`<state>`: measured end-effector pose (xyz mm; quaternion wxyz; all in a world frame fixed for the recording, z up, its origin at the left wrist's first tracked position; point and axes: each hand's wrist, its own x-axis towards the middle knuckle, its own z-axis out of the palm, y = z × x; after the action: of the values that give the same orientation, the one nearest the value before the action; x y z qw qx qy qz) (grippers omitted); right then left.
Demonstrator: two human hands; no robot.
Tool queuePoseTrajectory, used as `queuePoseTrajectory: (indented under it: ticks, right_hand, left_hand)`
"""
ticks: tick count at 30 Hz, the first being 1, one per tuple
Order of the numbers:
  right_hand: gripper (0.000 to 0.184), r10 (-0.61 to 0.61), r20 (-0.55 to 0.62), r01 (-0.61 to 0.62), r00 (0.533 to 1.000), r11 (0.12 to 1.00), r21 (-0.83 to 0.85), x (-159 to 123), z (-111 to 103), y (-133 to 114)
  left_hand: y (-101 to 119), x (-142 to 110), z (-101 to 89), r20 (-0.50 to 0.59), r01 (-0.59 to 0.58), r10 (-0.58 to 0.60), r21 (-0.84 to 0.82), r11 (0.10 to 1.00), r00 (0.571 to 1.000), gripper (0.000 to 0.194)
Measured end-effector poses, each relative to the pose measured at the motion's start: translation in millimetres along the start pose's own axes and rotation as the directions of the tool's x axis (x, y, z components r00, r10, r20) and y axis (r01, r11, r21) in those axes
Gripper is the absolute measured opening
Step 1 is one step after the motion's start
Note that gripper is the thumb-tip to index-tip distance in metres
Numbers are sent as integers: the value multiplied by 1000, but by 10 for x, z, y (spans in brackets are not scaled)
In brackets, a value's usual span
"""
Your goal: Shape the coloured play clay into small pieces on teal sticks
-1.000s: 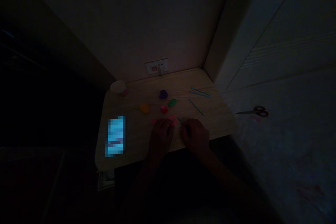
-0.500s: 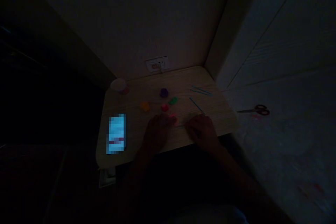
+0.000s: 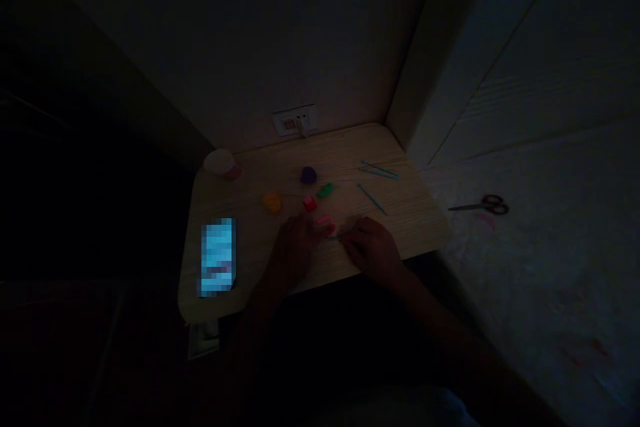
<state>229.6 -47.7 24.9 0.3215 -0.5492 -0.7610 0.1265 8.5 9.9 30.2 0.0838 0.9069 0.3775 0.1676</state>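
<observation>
In the dim head view, my left hand (image 3: 294,245) rests on the small table with its fingers closed at the edge of a pink clay-like lump (image 3: 329,229). A separate pink strip (image 3: 324,219) lies just behind that lump. My right hand (image 3: 373,245) pinches a thin blue-green stick tool (image 3: 335,238), whose tip reaches the lump; most of the tool is hidden in the fingers. Beyond my hands sit a red-pink piece (image 3: 310,204), a green piece (image 3: 325,191), a purple piece (image 3: 309,175) and a yellow-orange piece (image 3: 273,203).
Several blue-green sticks lie at the table's right, one of them (image 3: 373,199) nearest my right hand. A lit phone (image 3: 217,257) and a pale cup (image 3: 219,161) stand left. Scissors (image 3: 493,205) lie off the table at right. A wall socket (image 3: 295,121) is behind.
My right hand has come a little left, bringing the tool's tip closer to the pink lump. My left hand has drawn back slightly, uncovering more pink. The whole view has shifted a little.
</observation>
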Motion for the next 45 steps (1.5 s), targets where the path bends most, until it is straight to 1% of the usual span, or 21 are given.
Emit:
queuePoseTrajectory:
  ticks: [2,5,10,14,18,20,23,24,25,26,28,29,30,32,33,35,38,41,45]
  right_hand:
    - [19,31,-7,-31,999,999,11,0,17,-25]
    - [17,76,-19,-76,997,997,27,-2,57,-66]
    - [18,74,-34,-73,997,997,15,-5,102,-99]
    - [17,86,-39,-87,996,996,-2,0,112,-97]
    - [16,109,-46,-110,993,994,-13,15,109,-108]
    - [16,93,-42,-92,995,996,20,20,79,-91]
    - [16,15,-14,-14,1000,993,118,8,-22,-1]
    - [16,-3,5,2,1000,990,142,-2,-66,45]
    - [16,6,8,-7,1000,986,166,-14,-109,95]
    - [16,37,-15,-34,999,982,185,-27,-148,145]
    - [17,142,-136,-114,980,975,192,-50,-204,232]
    - [18,185,-188,-148,965,969,196,-57,-217,263]
    - [18,217,-229,-173,949,965,199,-60,-220,285]
    - [17,236,-256,-189,937,962,196,-59,-204,299]
    - [16,224,-250,-180,942,966,187,-56,-190,295]
    - [15,184,-221,-151,958,976,158,-53,-164,277]
    - [15,166,-206,-140,964,981,134,-58,-150,261]
    - [16,186,-216,-155,959,976,152,-64,-152,269]
    - [17,178,-194,-151,965,978,147,-56,-141,276]
  left_hand:
    - [-15,-5,15,-9,-2,2,-10,1000,1000,42]
    - [-24,-18,27,2,0,0,17,1000,1000,42]
    - [-33,-33,39,30,-31,29,59,998,999,46]
    - [-31,-27,50,5,-33,32,49,998,999,43]
    - [-15,-11,46,-14,-31,31,20,999,999,47]
    - [-1,-14,22,-6,-27,27,2,1000,1000,51]
    - [36,-50,-48,-16,-9,9,-49,999,1000,55]
    - [56,-68,-71,-37,4,-6,-68,998,999,54]
    - [84,-86,-89,-70,25,-30,-80,996,997,48]
    - [120,-100,-99,-109,55,-64,-81,995,992,38]
    - [215,-110,-84,-189,141,-146,-40,989,971,16]
    - [272,-102,-60,-217,182,-181,-13,983,959,12]
    - [332,-85,-26,-232,214,-206,6,977,951,18]
    - [443,-34,52,-245,268,-252,33,963,936,27]
    - [487,-5,90,-255,293,-272,49,955,928,27]
    - [542,42,147,-267,315,-289,60,947,919,19]
    - [544,67,173,-284,316,-296,27,948,912,9]
    - [500,53,160,-288,304,-289,8,953,913,10]
    - [457,49,154,-283,314,-296,22,949,912,10]
